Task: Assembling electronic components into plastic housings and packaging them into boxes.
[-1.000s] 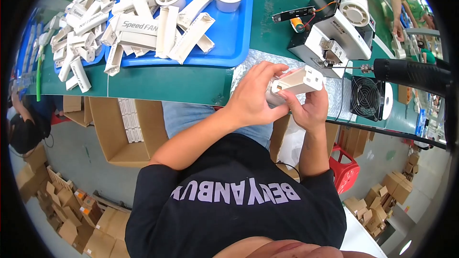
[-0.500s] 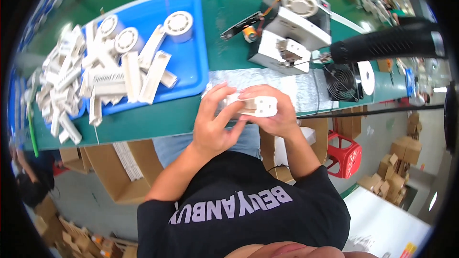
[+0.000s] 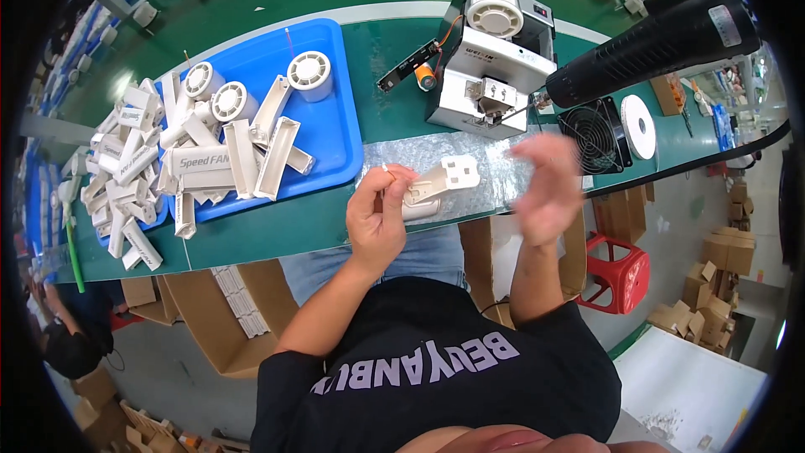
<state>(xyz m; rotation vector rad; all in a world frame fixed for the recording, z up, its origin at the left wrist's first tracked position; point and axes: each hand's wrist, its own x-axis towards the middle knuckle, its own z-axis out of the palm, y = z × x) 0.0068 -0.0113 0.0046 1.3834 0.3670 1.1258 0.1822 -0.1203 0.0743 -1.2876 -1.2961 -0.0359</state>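
A white plastic fan housing [image 3: 428, 189] with a base pierced by squarish holes is in my left hand [image 3: 377, 214], its fingers closed on the near end. Bubble wrap [image 3: 495, 169] lies on the green bench beneath it. My right hand [image 3: 547, 189] is off the housing, raised over the right end of the wrap and smeared by motion; its fingers do not show clearly. Past it, a black electric screwdriver [image 3: 637, 54] points its bit at the front of a silver-and-black screw feeder [image 3: 495, 75]. A white round fan head [image 3: 495, 8] sits on top of the feeder.
At left, a blue tray [image 3: 340, 122] holds white casings and round fan heads; more casings [image 3: 126, 159] heap beside it. A circuit board [image 3: 408, 65] with an orange cell [image 3: 426, 77] lies by the feeder. A black fan [image 3: 594, 136], white disc [image 3: 638, 127] and cable [image 3: 696, 164] are at right.
My right hand has let go of the white housing and moved right. My left hand still holds the housing, which now shows its open inner side. The view has shifted slightly.
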